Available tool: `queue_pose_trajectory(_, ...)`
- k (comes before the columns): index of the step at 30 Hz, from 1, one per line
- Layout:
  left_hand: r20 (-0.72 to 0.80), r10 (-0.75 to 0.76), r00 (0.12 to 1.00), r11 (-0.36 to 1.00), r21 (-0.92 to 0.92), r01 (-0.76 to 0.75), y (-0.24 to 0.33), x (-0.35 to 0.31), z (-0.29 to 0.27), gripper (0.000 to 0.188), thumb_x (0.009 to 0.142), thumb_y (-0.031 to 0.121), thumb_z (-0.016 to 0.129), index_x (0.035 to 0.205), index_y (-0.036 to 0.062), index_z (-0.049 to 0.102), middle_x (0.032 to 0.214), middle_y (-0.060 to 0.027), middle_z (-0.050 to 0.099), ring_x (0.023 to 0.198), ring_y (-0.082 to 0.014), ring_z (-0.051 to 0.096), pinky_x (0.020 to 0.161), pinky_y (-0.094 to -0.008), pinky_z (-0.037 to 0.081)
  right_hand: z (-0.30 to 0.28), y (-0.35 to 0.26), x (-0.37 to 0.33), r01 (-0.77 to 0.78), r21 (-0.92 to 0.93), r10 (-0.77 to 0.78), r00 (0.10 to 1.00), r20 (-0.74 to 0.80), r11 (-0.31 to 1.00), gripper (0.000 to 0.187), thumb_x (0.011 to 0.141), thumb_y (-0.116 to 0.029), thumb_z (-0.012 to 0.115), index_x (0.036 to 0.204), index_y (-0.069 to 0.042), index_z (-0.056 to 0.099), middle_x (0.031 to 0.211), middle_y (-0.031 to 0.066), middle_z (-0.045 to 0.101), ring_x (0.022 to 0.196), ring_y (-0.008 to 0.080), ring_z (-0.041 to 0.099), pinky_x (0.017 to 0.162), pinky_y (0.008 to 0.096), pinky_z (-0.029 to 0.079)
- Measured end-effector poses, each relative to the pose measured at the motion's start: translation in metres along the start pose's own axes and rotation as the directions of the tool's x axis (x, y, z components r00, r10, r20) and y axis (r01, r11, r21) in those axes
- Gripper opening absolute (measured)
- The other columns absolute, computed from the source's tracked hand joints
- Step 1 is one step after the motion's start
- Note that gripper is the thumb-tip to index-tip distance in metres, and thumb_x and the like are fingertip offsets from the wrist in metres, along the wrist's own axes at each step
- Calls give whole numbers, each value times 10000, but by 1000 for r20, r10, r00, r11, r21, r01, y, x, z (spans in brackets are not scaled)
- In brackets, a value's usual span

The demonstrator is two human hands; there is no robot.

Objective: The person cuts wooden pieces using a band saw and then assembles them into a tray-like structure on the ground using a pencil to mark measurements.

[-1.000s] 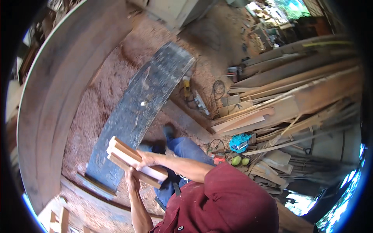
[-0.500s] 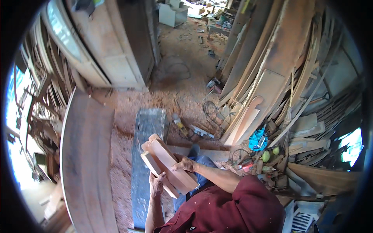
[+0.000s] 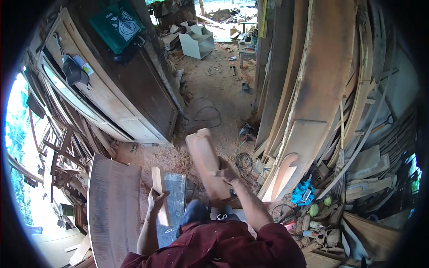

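Head: L hand (image 3: 157,199) w/ strip (image 3: 158,178), R hand (image 3: 226,173) w/ wood (image 3: 204,156), gap btwn.

We see a pale-tan stick (image 3: 159,178), pinkish-tan block (image 3: 206,163), maroon shirt (image 3: 214,243), grey-blue bench (image 3: 175,190) and, upper left, a white-printed green bag (image 3: 115,27).

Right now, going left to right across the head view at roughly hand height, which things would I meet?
Large curved board, slim wooden piece in the left hand, wider timber in the right hand, dark coiled cable, blue bundle, broom.
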State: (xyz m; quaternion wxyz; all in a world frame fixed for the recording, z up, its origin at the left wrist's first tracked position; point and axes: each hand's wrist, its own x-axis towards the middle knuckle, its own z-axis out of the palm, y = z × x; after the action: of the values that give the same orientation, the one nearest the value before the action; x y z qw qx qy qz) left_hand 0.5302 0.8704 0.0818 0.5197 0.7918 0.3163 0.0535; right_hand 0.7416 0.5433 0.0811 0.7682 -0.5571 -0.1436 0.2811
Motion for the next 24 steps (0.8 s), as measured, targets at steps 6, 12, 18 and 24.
queue_pose_trajectory(6,116,-581,805,794,299,530,-125,23,5,725,666,590,928,1058,36,672,908,-103,702,818,-201,658,703,-424,550,-142,24,-7,-143,-187,98,969,-229,972,949,625,-290,885,1426,48,505,1275,187,661,1207,299,619,1030,389,498)
queue_pose_trajectory(12,280,-740,612,664,450,597,-163,88,63,654,828,640,769,1076,41,684,896,-104,690,753,-211,635,654,-441,532,-225,97,-75,-612,-115,500,728,-469,783,696,663,-126,860,1290,49,615,1113,160,715,1027,243,686,913,366,538)
queue_pose_trajectory(18,340,-789,512,615,415,671,-124,307,110,622,897,638,691,1015,28,696,835,-93,674,675,-209,616,589,-455,514,-248,133,-120,-654,329,714,495,-495,681,638,759,-123,773,1367,-35,601,1163,90,709,1054,236,674,914,392,548)
queue_pose_trajectory(24,232,-566,791,784,448,430,-14,622,170,649,996,616,556,1015,-4,746,794,-126,707,719,-233,651,697,-441,522,-261,61,37,-474,709,829,477,-292,523,646,807,-107,739,1408,-32,514,1155,90,692,1001,258,703,849,462,584)
